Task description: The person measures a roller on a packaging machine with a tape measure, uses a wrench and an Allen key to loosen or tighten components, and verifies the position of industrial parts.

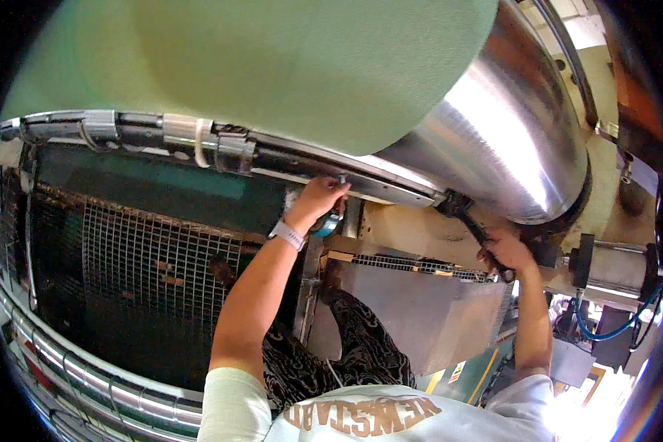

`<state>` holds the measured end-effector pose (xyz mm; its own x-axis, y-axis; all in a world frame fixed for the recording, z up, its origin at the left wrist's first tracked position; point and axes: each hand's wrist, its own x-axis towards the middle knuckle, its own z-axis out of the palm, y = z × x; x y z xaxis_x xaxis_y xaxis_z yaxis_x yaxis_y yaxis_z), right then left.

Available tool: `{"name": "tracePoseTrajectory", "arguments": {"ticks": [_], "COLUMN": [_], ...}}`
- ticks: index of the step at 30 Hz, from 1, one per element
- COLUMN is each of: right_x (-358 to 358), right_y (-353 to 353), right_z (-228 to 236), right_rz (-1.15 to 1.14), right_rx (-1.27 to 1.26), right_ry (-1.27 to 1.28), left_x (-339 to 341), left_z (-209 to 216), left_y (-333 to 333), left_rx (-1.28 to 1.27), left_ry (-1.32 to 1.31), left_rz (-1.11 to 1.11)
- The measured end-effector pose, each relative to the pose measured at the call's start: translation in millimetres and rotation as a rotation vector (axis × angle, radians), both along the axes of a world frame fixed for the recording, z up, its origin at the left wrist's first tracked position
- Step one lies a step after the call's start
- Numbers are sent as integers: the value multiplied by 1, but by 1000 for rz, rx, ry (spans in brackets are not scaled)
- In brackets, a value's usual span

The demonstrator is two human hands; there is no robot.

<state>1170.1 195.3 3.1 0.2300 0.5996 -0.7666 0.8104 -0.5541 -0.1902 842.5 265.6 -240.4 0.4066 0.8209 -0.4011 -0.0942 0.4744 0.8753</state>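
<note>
My left hand (320, 200) is closed at the metal bar (390, 190) below the large roller. Its thumb and fingertips pinch a small metal pin or bolt head (342, 179) at the bar's edge. A round teal object (327, 224), like a roll of tape, shows beneath that hand; whether the fingers hold it too, I cannot tell. My right hand (510, 252) is wrapped round a black wrench-like handle (473, 222). The handle slants up to a dark fitting (453, 202) at the bar's right end. Part of the grip is hidden by the fingers.
A green sheet (258, 66) covers most of the shiny metal roller (516, 125). Clamps (232, 149) sit along the bar to the left. Below are a wire-mesh grating (155, 258), a grey panel (412, 309) and metal pipes (103, 379). A cylinder (617, 267) with a blue hose stands at right.
</note>
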Motion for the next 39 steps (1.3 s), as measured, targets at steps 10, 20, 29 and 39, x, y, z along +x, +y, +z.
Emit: {"name": "tracePoseTrajectory", "arguments": {"ticks": [10,20,29,39], "right_x": [3,-6,23,23], "right_y": [24,-7,-32,15], "right_z": [5,-12,-32,5], "right_rz": [13,122,7,-195], "right_rx": [-82,94,153,-20], "right_ry": [-61,-71,-27,184], "left_x": [-1,-4,-6,-8], "left_z": [4,0,11,15], "left_y": [-3,-1,0,-10], "left_rx": [28,89,13,-5], "left_ry": [33,100,81,-61], "left_rz": [-76,-122,-124,-63]}}
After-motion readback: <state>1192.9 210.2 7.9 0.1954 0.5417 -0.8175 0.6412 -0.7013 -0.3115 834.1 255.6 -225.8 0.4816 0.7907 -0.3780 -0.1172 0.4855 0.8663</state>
